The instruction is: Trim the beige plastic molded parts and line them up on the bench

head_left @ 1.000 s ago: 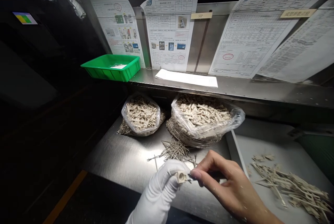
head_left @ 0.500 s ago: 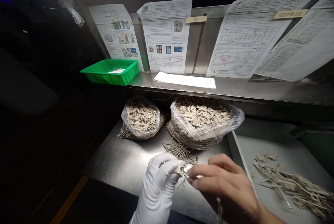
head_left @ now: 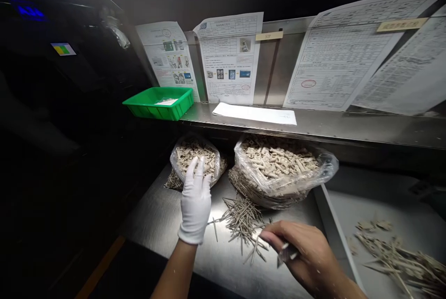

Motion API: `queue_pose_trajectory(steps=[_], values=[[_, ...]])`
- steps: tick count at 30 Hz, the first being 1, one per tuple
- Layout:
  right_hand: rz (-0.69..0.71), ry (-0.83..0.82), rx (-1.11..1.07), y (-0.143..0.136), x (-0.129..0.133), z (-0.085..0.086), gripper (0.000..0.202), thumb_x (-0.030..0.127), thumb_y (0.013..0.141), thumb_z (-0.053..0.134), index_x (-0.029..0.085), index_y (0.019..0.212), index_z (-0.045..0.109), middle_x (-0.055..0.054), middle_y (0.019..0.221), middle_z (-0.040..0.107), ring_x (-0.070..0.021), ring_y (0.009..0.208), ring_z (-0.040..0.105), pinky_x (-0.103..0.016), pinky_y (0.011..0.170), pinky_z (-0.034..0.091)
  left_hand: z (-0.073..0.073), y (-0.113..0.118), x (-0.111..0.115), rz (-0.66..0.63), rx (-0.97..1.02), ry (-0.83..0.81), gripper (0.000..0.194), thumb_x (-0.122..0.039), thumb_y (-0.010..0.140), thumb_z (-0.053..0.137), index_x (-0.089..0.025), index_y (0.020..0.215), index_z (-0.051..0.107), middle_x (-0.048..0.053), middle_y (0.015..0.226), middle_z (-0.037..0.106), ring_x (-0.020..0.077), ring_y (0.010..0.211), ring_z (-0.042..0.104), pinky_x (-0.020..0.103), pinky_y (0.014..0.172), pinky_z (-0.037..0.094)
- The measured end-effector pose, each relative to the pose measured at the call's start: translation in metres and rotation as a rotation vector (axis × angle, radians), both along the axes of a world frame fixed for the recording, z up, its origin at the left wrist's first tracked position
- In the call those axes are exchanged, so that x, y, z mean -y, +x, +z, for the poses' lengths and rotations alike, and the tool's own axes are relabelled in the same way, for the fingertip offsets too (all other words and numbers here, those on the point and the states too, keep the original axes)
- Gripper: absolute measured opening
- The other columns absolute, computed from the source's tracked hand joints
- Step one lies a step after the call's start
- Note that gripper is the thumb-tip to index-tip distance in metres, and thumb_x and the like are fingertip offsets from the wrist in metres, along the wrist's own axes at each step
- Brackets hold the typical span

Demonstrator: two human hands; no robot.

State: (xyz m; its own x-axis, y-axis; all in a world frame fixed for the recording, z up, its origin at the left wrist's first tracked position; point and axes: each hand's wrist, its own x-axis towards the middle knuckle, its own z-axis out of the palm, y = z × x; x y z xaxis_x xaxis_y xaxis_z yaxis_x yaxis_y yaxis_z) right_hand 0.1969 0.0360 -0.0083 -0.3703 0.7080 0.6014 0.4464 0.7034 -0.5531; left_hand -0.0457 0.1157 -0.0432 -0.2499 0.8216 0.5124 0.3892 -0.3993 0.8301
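Observation:
My left hand (head_left: 195, 203), in a white glove, reaches over the smaller clear plastic bag (head_left: 218, 169) with its fingers stretched out and somewhat apart. Beige tubular plastic parts (head_left: 184, 152) fill that bag; nothing shows in the hand. Bare, my right hand (head_left: 306, 245) is closed low on the right, its thumb and forefinger pinched beside a pile of thin grey-beige sprue sticks (head_left: 242, 220). A shiny metal tool (head_left: 287, 253) pokes out under its curled fingers, too blurred to tell its kind.
A larger bag (head_left: 278, 192) of the same parts stands behind the pile. At right, a grey tray (head_left: 336, 234) holds branching beige pieces (head_left: 393, 255). Above runs a metal shelf (head_left: 320, 129) with a green bin (head_left: 160, 110), folded paper (head_left: 254, 114) and several posted sheets.
My left hand has moved away from my right, forward to the smaller bag, and the beige part it held no longer shows in it. My right hand stays low by the sticks. The view has shifted slightly.

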Motion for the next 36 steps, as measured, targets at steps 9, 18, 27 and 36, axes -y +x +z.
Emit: queue_pose_trajectory(steps=[9, 18, 27, 36], values=[[0.082, -0.378, -0.184, -0.025, -0.002, -0.017, 0.016, 0.030, 0.097, 0.074, 0.022, 0.110, 0.077, -0.006, 0.093, 0.073, -0.0163, 0.080, 0.071, -0.022, 0.068, 0.055, 0.030, 0.041, 0.062, -0.721, 0.578, -0.805, 0.068, -0.063, 0.105, 0.042, -0.032, 0.165, 0.034, 0.017, 0.149, 0.061, 0.0086, 0.069, 0.067, 0.024, 0.067, 0.060], [-0.233, -0.758, -0.617, -0.023, 0.016, 0.000, 0.037, 0.052, 0.084, 0.084, 0.021, 0.077, 0.064, 0.002, 0.070, 0.063, -0.0125, 0.064, 0.059, -0.020, 0.060, 0.047, 0.026, 0.053, 0.083, -0.705, 0.815, -0.742, 0.027, -0.036, 0.090, 0.082, -0.014, 0.103, 0.073, 0.006, 0.099, 0.072, 0.0073, 0.060, 0.061, 0.020, 0.055, 0.051], [-0.037, -0.191, -0.164, -0.013, 0.016, 0.011, 0.044, 0.047, 0.112, 0.041, 0.035, 0.152, 0.055, -0.004, 0.107, 0.074, -0.0169, 0.095, 0.069, -0.025, 0.083, 0.056, 0.049, 0.058, 0.095, -0.744, 0.872, -0.767, 0.031, -0.034, 0.101, 0.068, -0.016, 0.125, 0.066, 0.008, 0.118, 0.071, 0.0203, 0.092, 0.072, 0.038, 0.077, 0.064], [-0.142, -0.005, -0.096, -0.022, 0.019, 0.007, 0.045, 0.045, 0.111, 0.048, 0.026, 0.150, 0.060, -0.002, 0.076, 0.062, -0.0157, 0.068, 0.059, -0.024, 0.058, 0.048, 0.059, 0.054, 0.101, -0.747, 0.875, -0.810, 0.032, -0.034, 0.101, 0.067, -0.018, 0.128, 0.066, 0.010, 0.126, 0.070, 0.0233, 0.102, 0.072, 0.042, 0.085, 0.063]])
